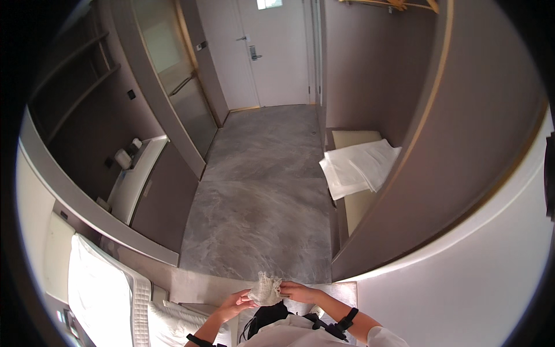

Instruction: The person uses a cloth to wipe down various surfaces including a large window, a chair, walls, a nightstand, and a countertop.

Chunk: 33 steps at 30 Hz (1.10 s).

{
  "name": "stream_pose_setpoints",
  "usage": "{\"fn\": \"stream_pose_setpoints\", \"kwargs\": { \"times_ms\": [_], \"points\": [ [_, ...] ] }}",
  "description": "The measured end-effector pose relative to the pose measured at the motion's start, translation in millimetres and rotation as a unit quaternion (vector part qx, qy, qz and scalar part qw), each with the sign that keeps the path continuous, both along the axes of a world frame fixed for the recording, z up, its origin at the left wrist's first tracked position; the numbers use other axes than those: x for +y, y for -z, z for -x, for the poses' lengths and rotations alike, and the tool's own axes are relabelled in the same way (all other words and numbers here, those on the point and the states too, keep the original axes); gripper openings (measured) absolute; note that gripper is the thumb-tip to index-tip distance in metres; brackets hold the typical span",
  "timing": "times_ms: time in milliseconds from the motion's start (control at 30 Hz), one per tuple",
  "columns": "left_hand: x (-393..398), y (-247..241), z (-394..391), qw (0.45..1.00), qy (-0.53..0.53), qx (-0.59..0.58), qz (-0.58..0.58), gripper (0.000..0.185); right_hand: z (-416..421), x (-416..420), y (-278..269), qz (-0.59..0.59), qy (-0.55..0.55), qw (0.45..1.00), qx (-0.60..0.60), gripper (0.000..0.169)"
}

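Observation:
A crumpled off-white cloth with a loose, frayed-looking weave is bunched up in front of my body. My left hand holds its left side, fingers curled against it. On the opposite side my right hand grips the cloth, its fingertips partly hidden by the folds. Both forearms carry black straps. Below the cloth, something black hangs against my white top, and part of a light shoe shows by my right arm.
Grey marbled floor runs to a pale door. At left stand a counter with small items and a glazed door. Folded white linen lies on a bench at right. A mattress is at lower left.

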State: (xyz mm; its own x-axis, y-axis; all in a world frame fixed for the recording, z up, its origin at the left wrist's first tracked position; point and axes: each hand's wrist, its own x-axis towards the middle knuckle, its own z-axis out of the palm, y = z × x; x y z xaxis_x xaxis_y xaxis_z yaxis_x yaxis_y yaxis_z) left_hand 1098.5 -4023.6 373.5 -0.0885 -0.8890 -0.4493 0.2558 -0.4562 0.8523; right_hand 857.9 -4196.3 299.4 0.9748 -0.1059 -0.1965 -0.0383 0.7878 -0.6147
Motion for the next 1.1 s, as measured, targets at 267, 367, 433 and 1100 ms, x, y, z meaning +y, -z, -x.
{"fn": "stream_pose_setpoints", "kwargs": {
  "times_ms": [267,367,433,1100],
  "points": [
    [4,32,-57,0.978,-0.204,0.0,0.039,0.014,-75,-36,-9,-0.157,-0.039,0.981,0.111,0.057],
    [-9,11,-88,0.97,-0.22,0.001,0.105,0.014,-118,-58,-23,-0.065,-0.107,0.986,0.109,0.064],
    [-4,7,-113,0.965,-0.23,-0.001,0.122,0.016,-147,-64,-19,0.022,-0.161,0.981,0.11,0.062],
    [90,101,-283,0.903,-0.408,-0.066,-0.116,0.04,-292,-193,152,0.239,0.035,0.923,0.3,0.03]
  ]
}}
